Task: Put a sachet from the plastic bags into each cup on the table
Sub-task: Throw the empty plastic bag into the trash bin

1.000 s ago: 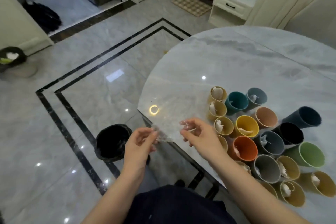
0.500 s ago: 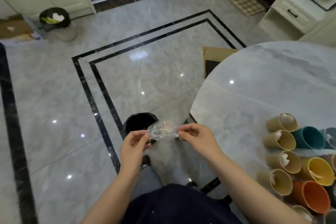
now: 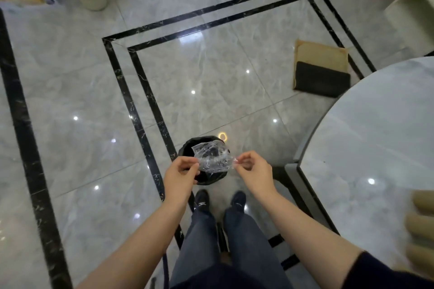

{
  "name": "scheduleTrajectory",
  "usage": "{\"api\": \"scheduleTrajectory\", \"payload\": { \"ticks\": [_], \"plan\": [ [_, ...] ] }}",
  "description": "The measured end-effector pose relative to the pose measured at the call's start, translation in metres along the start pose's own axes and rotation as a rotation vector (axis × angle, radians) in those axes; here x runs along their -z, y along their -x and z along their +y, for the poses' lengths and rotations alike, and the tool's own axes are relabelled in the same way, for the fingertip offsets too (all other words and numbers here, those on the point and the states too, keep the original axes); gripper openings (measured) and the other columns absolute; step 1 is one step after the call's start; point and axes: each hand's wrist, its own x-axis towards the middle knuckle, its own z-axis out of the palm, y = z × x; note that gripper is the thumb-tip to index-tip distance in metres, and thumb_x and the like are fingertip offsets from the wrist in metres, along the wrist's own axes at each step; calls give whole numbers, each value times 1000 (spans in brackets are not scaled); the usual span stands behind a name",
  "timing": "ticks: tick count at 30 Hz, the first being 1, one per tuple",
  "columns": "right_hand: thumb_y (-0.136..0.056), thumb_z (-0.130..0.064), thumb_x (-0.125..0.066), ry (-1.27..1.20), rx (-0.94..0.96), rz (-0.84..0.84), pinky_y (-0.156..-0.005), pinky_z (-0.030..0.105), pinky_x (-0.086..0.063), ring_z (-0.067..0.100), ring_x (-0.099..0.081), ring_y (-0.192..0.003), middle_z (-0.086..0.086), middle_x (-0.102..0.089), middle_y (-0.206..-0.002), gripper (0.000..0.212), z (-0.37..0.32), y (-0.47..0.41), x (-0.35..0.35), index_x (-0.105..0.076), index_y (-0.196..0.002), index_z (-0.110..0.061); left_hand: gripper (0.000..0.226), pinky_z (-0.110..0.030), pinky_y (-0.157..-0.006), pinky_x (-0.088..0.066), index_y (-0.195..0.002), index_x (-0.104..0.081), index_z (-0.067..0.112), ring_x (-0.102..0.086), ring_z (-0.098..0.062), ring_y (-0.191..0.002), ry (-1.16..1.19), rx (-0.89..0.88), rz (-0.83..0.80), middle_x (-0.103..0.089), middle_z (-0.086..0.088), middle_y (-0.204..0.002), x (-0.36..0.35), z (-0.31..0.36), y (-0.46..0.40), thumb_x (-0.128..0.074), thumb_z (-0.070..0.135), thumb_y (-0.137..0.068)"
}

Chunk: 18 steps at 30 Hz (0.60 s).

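Clear plastic bag [image 3: 214, 157] — no legible print

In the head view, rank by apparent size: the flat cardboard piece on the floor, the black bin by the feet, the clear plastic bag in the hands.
1. flat cardboard piece
2. black bin, partly hidden by the bag
3. clear plastic bag, nearer the camera, so flattered

Blurred tan cups [image 3: 421, 225] cut off at right edge; bin [image 3: 206, 162] half behind crumpled plastic bag [image 3: 212, 158].
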Motion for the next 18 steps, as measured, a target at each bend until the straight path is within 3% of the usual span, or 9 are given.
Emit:
{"api": "scheduleTrajectory", "payload": {
  "ticks": [3,8,13,16,18],
  "plan": [
    [-84,-12,-77,49,-61,-34,-73,11,-51,4,-67,-81,-5,-73,-86,10,20,-32,-21,-69,-86,-18,9,-14,-57,-54,-97,-70,6,-70,-17,-81,2,61,25,-72,-7,-96,-11,-23,-33,-63,1,-95],
    [-82,-14,-80,43,-207,-61,-82,21,-53,8,-69,-80,-4,-74,-82,7,63,-81,-64,-75,-84,-18,14,-13,-63,-56,-97,-75,7,-71,-18,-85,-14,103,58,-73,-7,-94,-32,-69,-86,-63,0,-95],
    [-77,-13,-83,23,-372,-47,-95,40,-57,17,-74,-86,-2,-78,-82,25,130,-128,-115,-73,-68,-33,19,-36,-93,-59,-97,-77,18,-72,-14,-92,-103,215,18,-75,5,-92,-51,-133,-145,-67,2,-92],
    [-77,-17,-84,13,-434,-50,-96,42,-57,18,-74,-90,-1,-80,-87,13,166,-157,-135,-80,-77,-29,22,-29,-99,-54,-109,-76,15,-69,-7,-97,-136,271,-81,-75,3,-104,-64,-160,-175,-67,4,-93],
    [-77,-17,-84,-27,-505,-66,-96,43,-57,19,-74,-94,0,-80,-93,17,183,-173,-140,-78,-76,-33,25,-23,-96,-51,-116,-75,12,-65,0,-90,-191,301,-116,-74,0,-111,-70,-173,-189,-67,7,-94]
  ]
}}
